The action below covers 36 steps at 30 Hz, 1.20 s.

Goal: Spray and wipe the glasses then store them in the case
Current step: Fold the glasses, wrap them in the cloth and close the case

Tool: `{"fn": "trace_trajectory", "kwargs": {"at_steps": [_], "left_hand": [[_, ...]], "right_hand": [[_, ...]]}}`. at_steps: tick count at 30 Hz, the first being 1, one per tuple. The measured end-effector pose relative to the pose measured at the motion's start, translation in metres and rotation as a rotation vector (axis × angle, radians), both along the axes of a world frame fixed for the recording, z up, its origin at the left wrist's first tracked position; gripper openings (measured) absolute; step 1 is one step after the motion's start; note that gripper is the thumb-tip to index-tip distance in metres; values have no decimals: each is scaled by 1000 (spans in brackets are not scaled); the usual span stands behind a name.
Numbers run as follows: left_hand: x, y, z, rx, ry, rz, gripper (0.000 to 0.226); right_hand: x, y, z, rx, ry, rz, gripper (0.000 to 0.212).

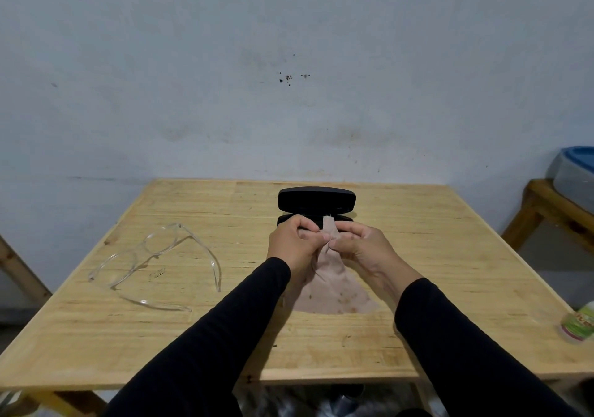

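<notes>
My left hand (pixel 294 243) and right hand (pixel 363 246) hide the open case (pixel 316 199) base, fingers pinching the stained pink cloth (pixel 334 291). Clear glasses (pixel 154 262) lie unfolded, centre left.

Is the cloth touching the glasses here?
Apart. The head view shows bare table between the cloth, pinched by both hands, and the glasses lying to its left.

**Layout on the worktop**

On the pale wooden worktop (pixel 418 256), the clear plastic-framed glasses (pixel 154 262) lie left of centre. The black hard-shell glasses case (pixel 316 199) stands open at centre, towards the far edge. The pinkish wiping cloth (pixel 334 291) lies just before it. A green-labelled spray bottle (pixel 578 322) sits at the frame's right edge.
</notes>
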<state>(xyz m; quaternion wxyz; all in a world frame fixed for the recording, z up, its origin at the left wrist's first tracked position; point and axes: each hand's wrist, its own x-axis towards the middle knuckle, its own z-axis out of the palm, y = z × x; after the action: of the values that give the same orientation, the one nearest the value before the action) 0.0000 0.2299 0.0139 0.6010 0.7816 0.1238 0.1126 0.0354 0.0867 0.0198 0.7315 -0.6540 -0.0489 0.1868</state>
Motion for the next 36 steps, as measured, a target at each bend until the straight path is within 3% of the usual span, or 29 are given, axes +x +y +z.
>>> {"fn": "trace_trajectory", "kwargs": {"at_steps": [10, 14, 18, 26, 32, 36], "left_hand": [[-1, 4, -3, -23, -34, -35, 8], [1, 4, -6, -44, -49, -113, 17], [3, 3, -2, 9, -78, -107, 7], [2, 4, 9, -8, -156, -80, 11], [3, 5, 12, 14, -178, -89, 20], [2, 15, 11, -23, -157, -100, 21]], "right_hand": [[1, -4, -2, 6, -14, 23, 9], [1, -4, -4, 2, -22, 22, 9], [1, -3, -1, -9, -32, 13, 3], [10, -6, 11, -20, -127, -1, 11], [13, -6, 15, -198, -260, -63, 19], [14, -13, 18, -188, -261, -77, 15]]}}
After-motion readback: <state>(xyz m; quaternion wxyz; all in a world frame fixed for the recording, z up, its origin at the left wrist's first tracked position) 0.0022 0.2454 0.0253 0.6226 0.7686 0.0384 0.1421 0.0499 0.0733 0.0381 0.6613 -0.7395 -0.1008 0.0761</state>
